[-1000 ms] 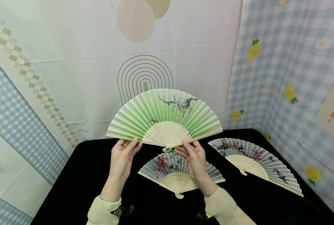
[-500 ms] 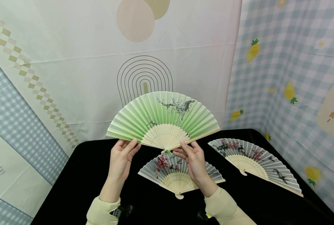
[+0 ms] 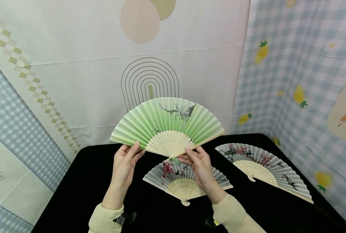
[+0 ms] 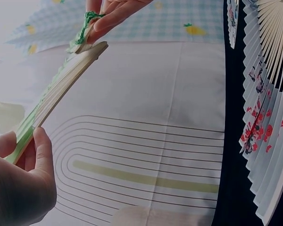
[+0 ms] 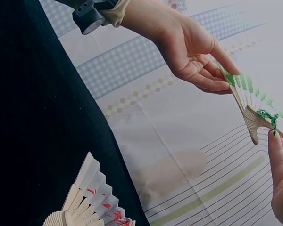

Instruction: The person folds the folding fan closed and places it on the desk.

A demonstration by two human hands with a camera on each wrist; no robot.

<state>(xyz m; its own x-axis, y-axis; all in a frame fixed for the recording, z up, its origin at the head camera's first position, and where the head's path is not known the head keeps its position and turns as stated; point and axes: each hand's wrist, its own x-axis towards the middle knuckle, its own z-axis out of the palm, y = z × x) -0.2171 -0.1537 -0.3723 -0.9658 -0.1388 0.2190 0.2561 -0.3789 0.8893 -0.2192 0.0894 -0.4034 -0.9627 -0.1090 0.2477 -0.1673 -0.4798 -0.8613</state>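
A spread green folding fan [image 3: 149,121], painted with dark branches, is held up above the black table in the head view. My left hand [image 3: 123,166] pinches its left outer rib between thumb and fingers. Near the pivot, my right hand [image 3: 201,166] grips the right outer rib. A green braided cord [image 5: 269,115] hangs at the pivot in the right wrist view. Behind the right hand, a grey folding fan [image 3: 155,176] with red blossoms lies spread on the table, partly hidden by that hand. Edge-on, the green fan's ribs [image 4: 66,87] show in the left wrist view.
Another spread grey fan [image 3: 255,161] with pink blossoms lies at the right of the black-covered table [image 3: 82,194]. A white printed cloth [image 3: 74,87] hangs behind the table, and a blue checked cloth [image 3: 280,64] hangs along the right.
The green fan's top edge has sunk a little. Its right side has drawn inward, so the spread is slightly narrower, with a fold across the painted branch. The right hand has shifted slightly left.
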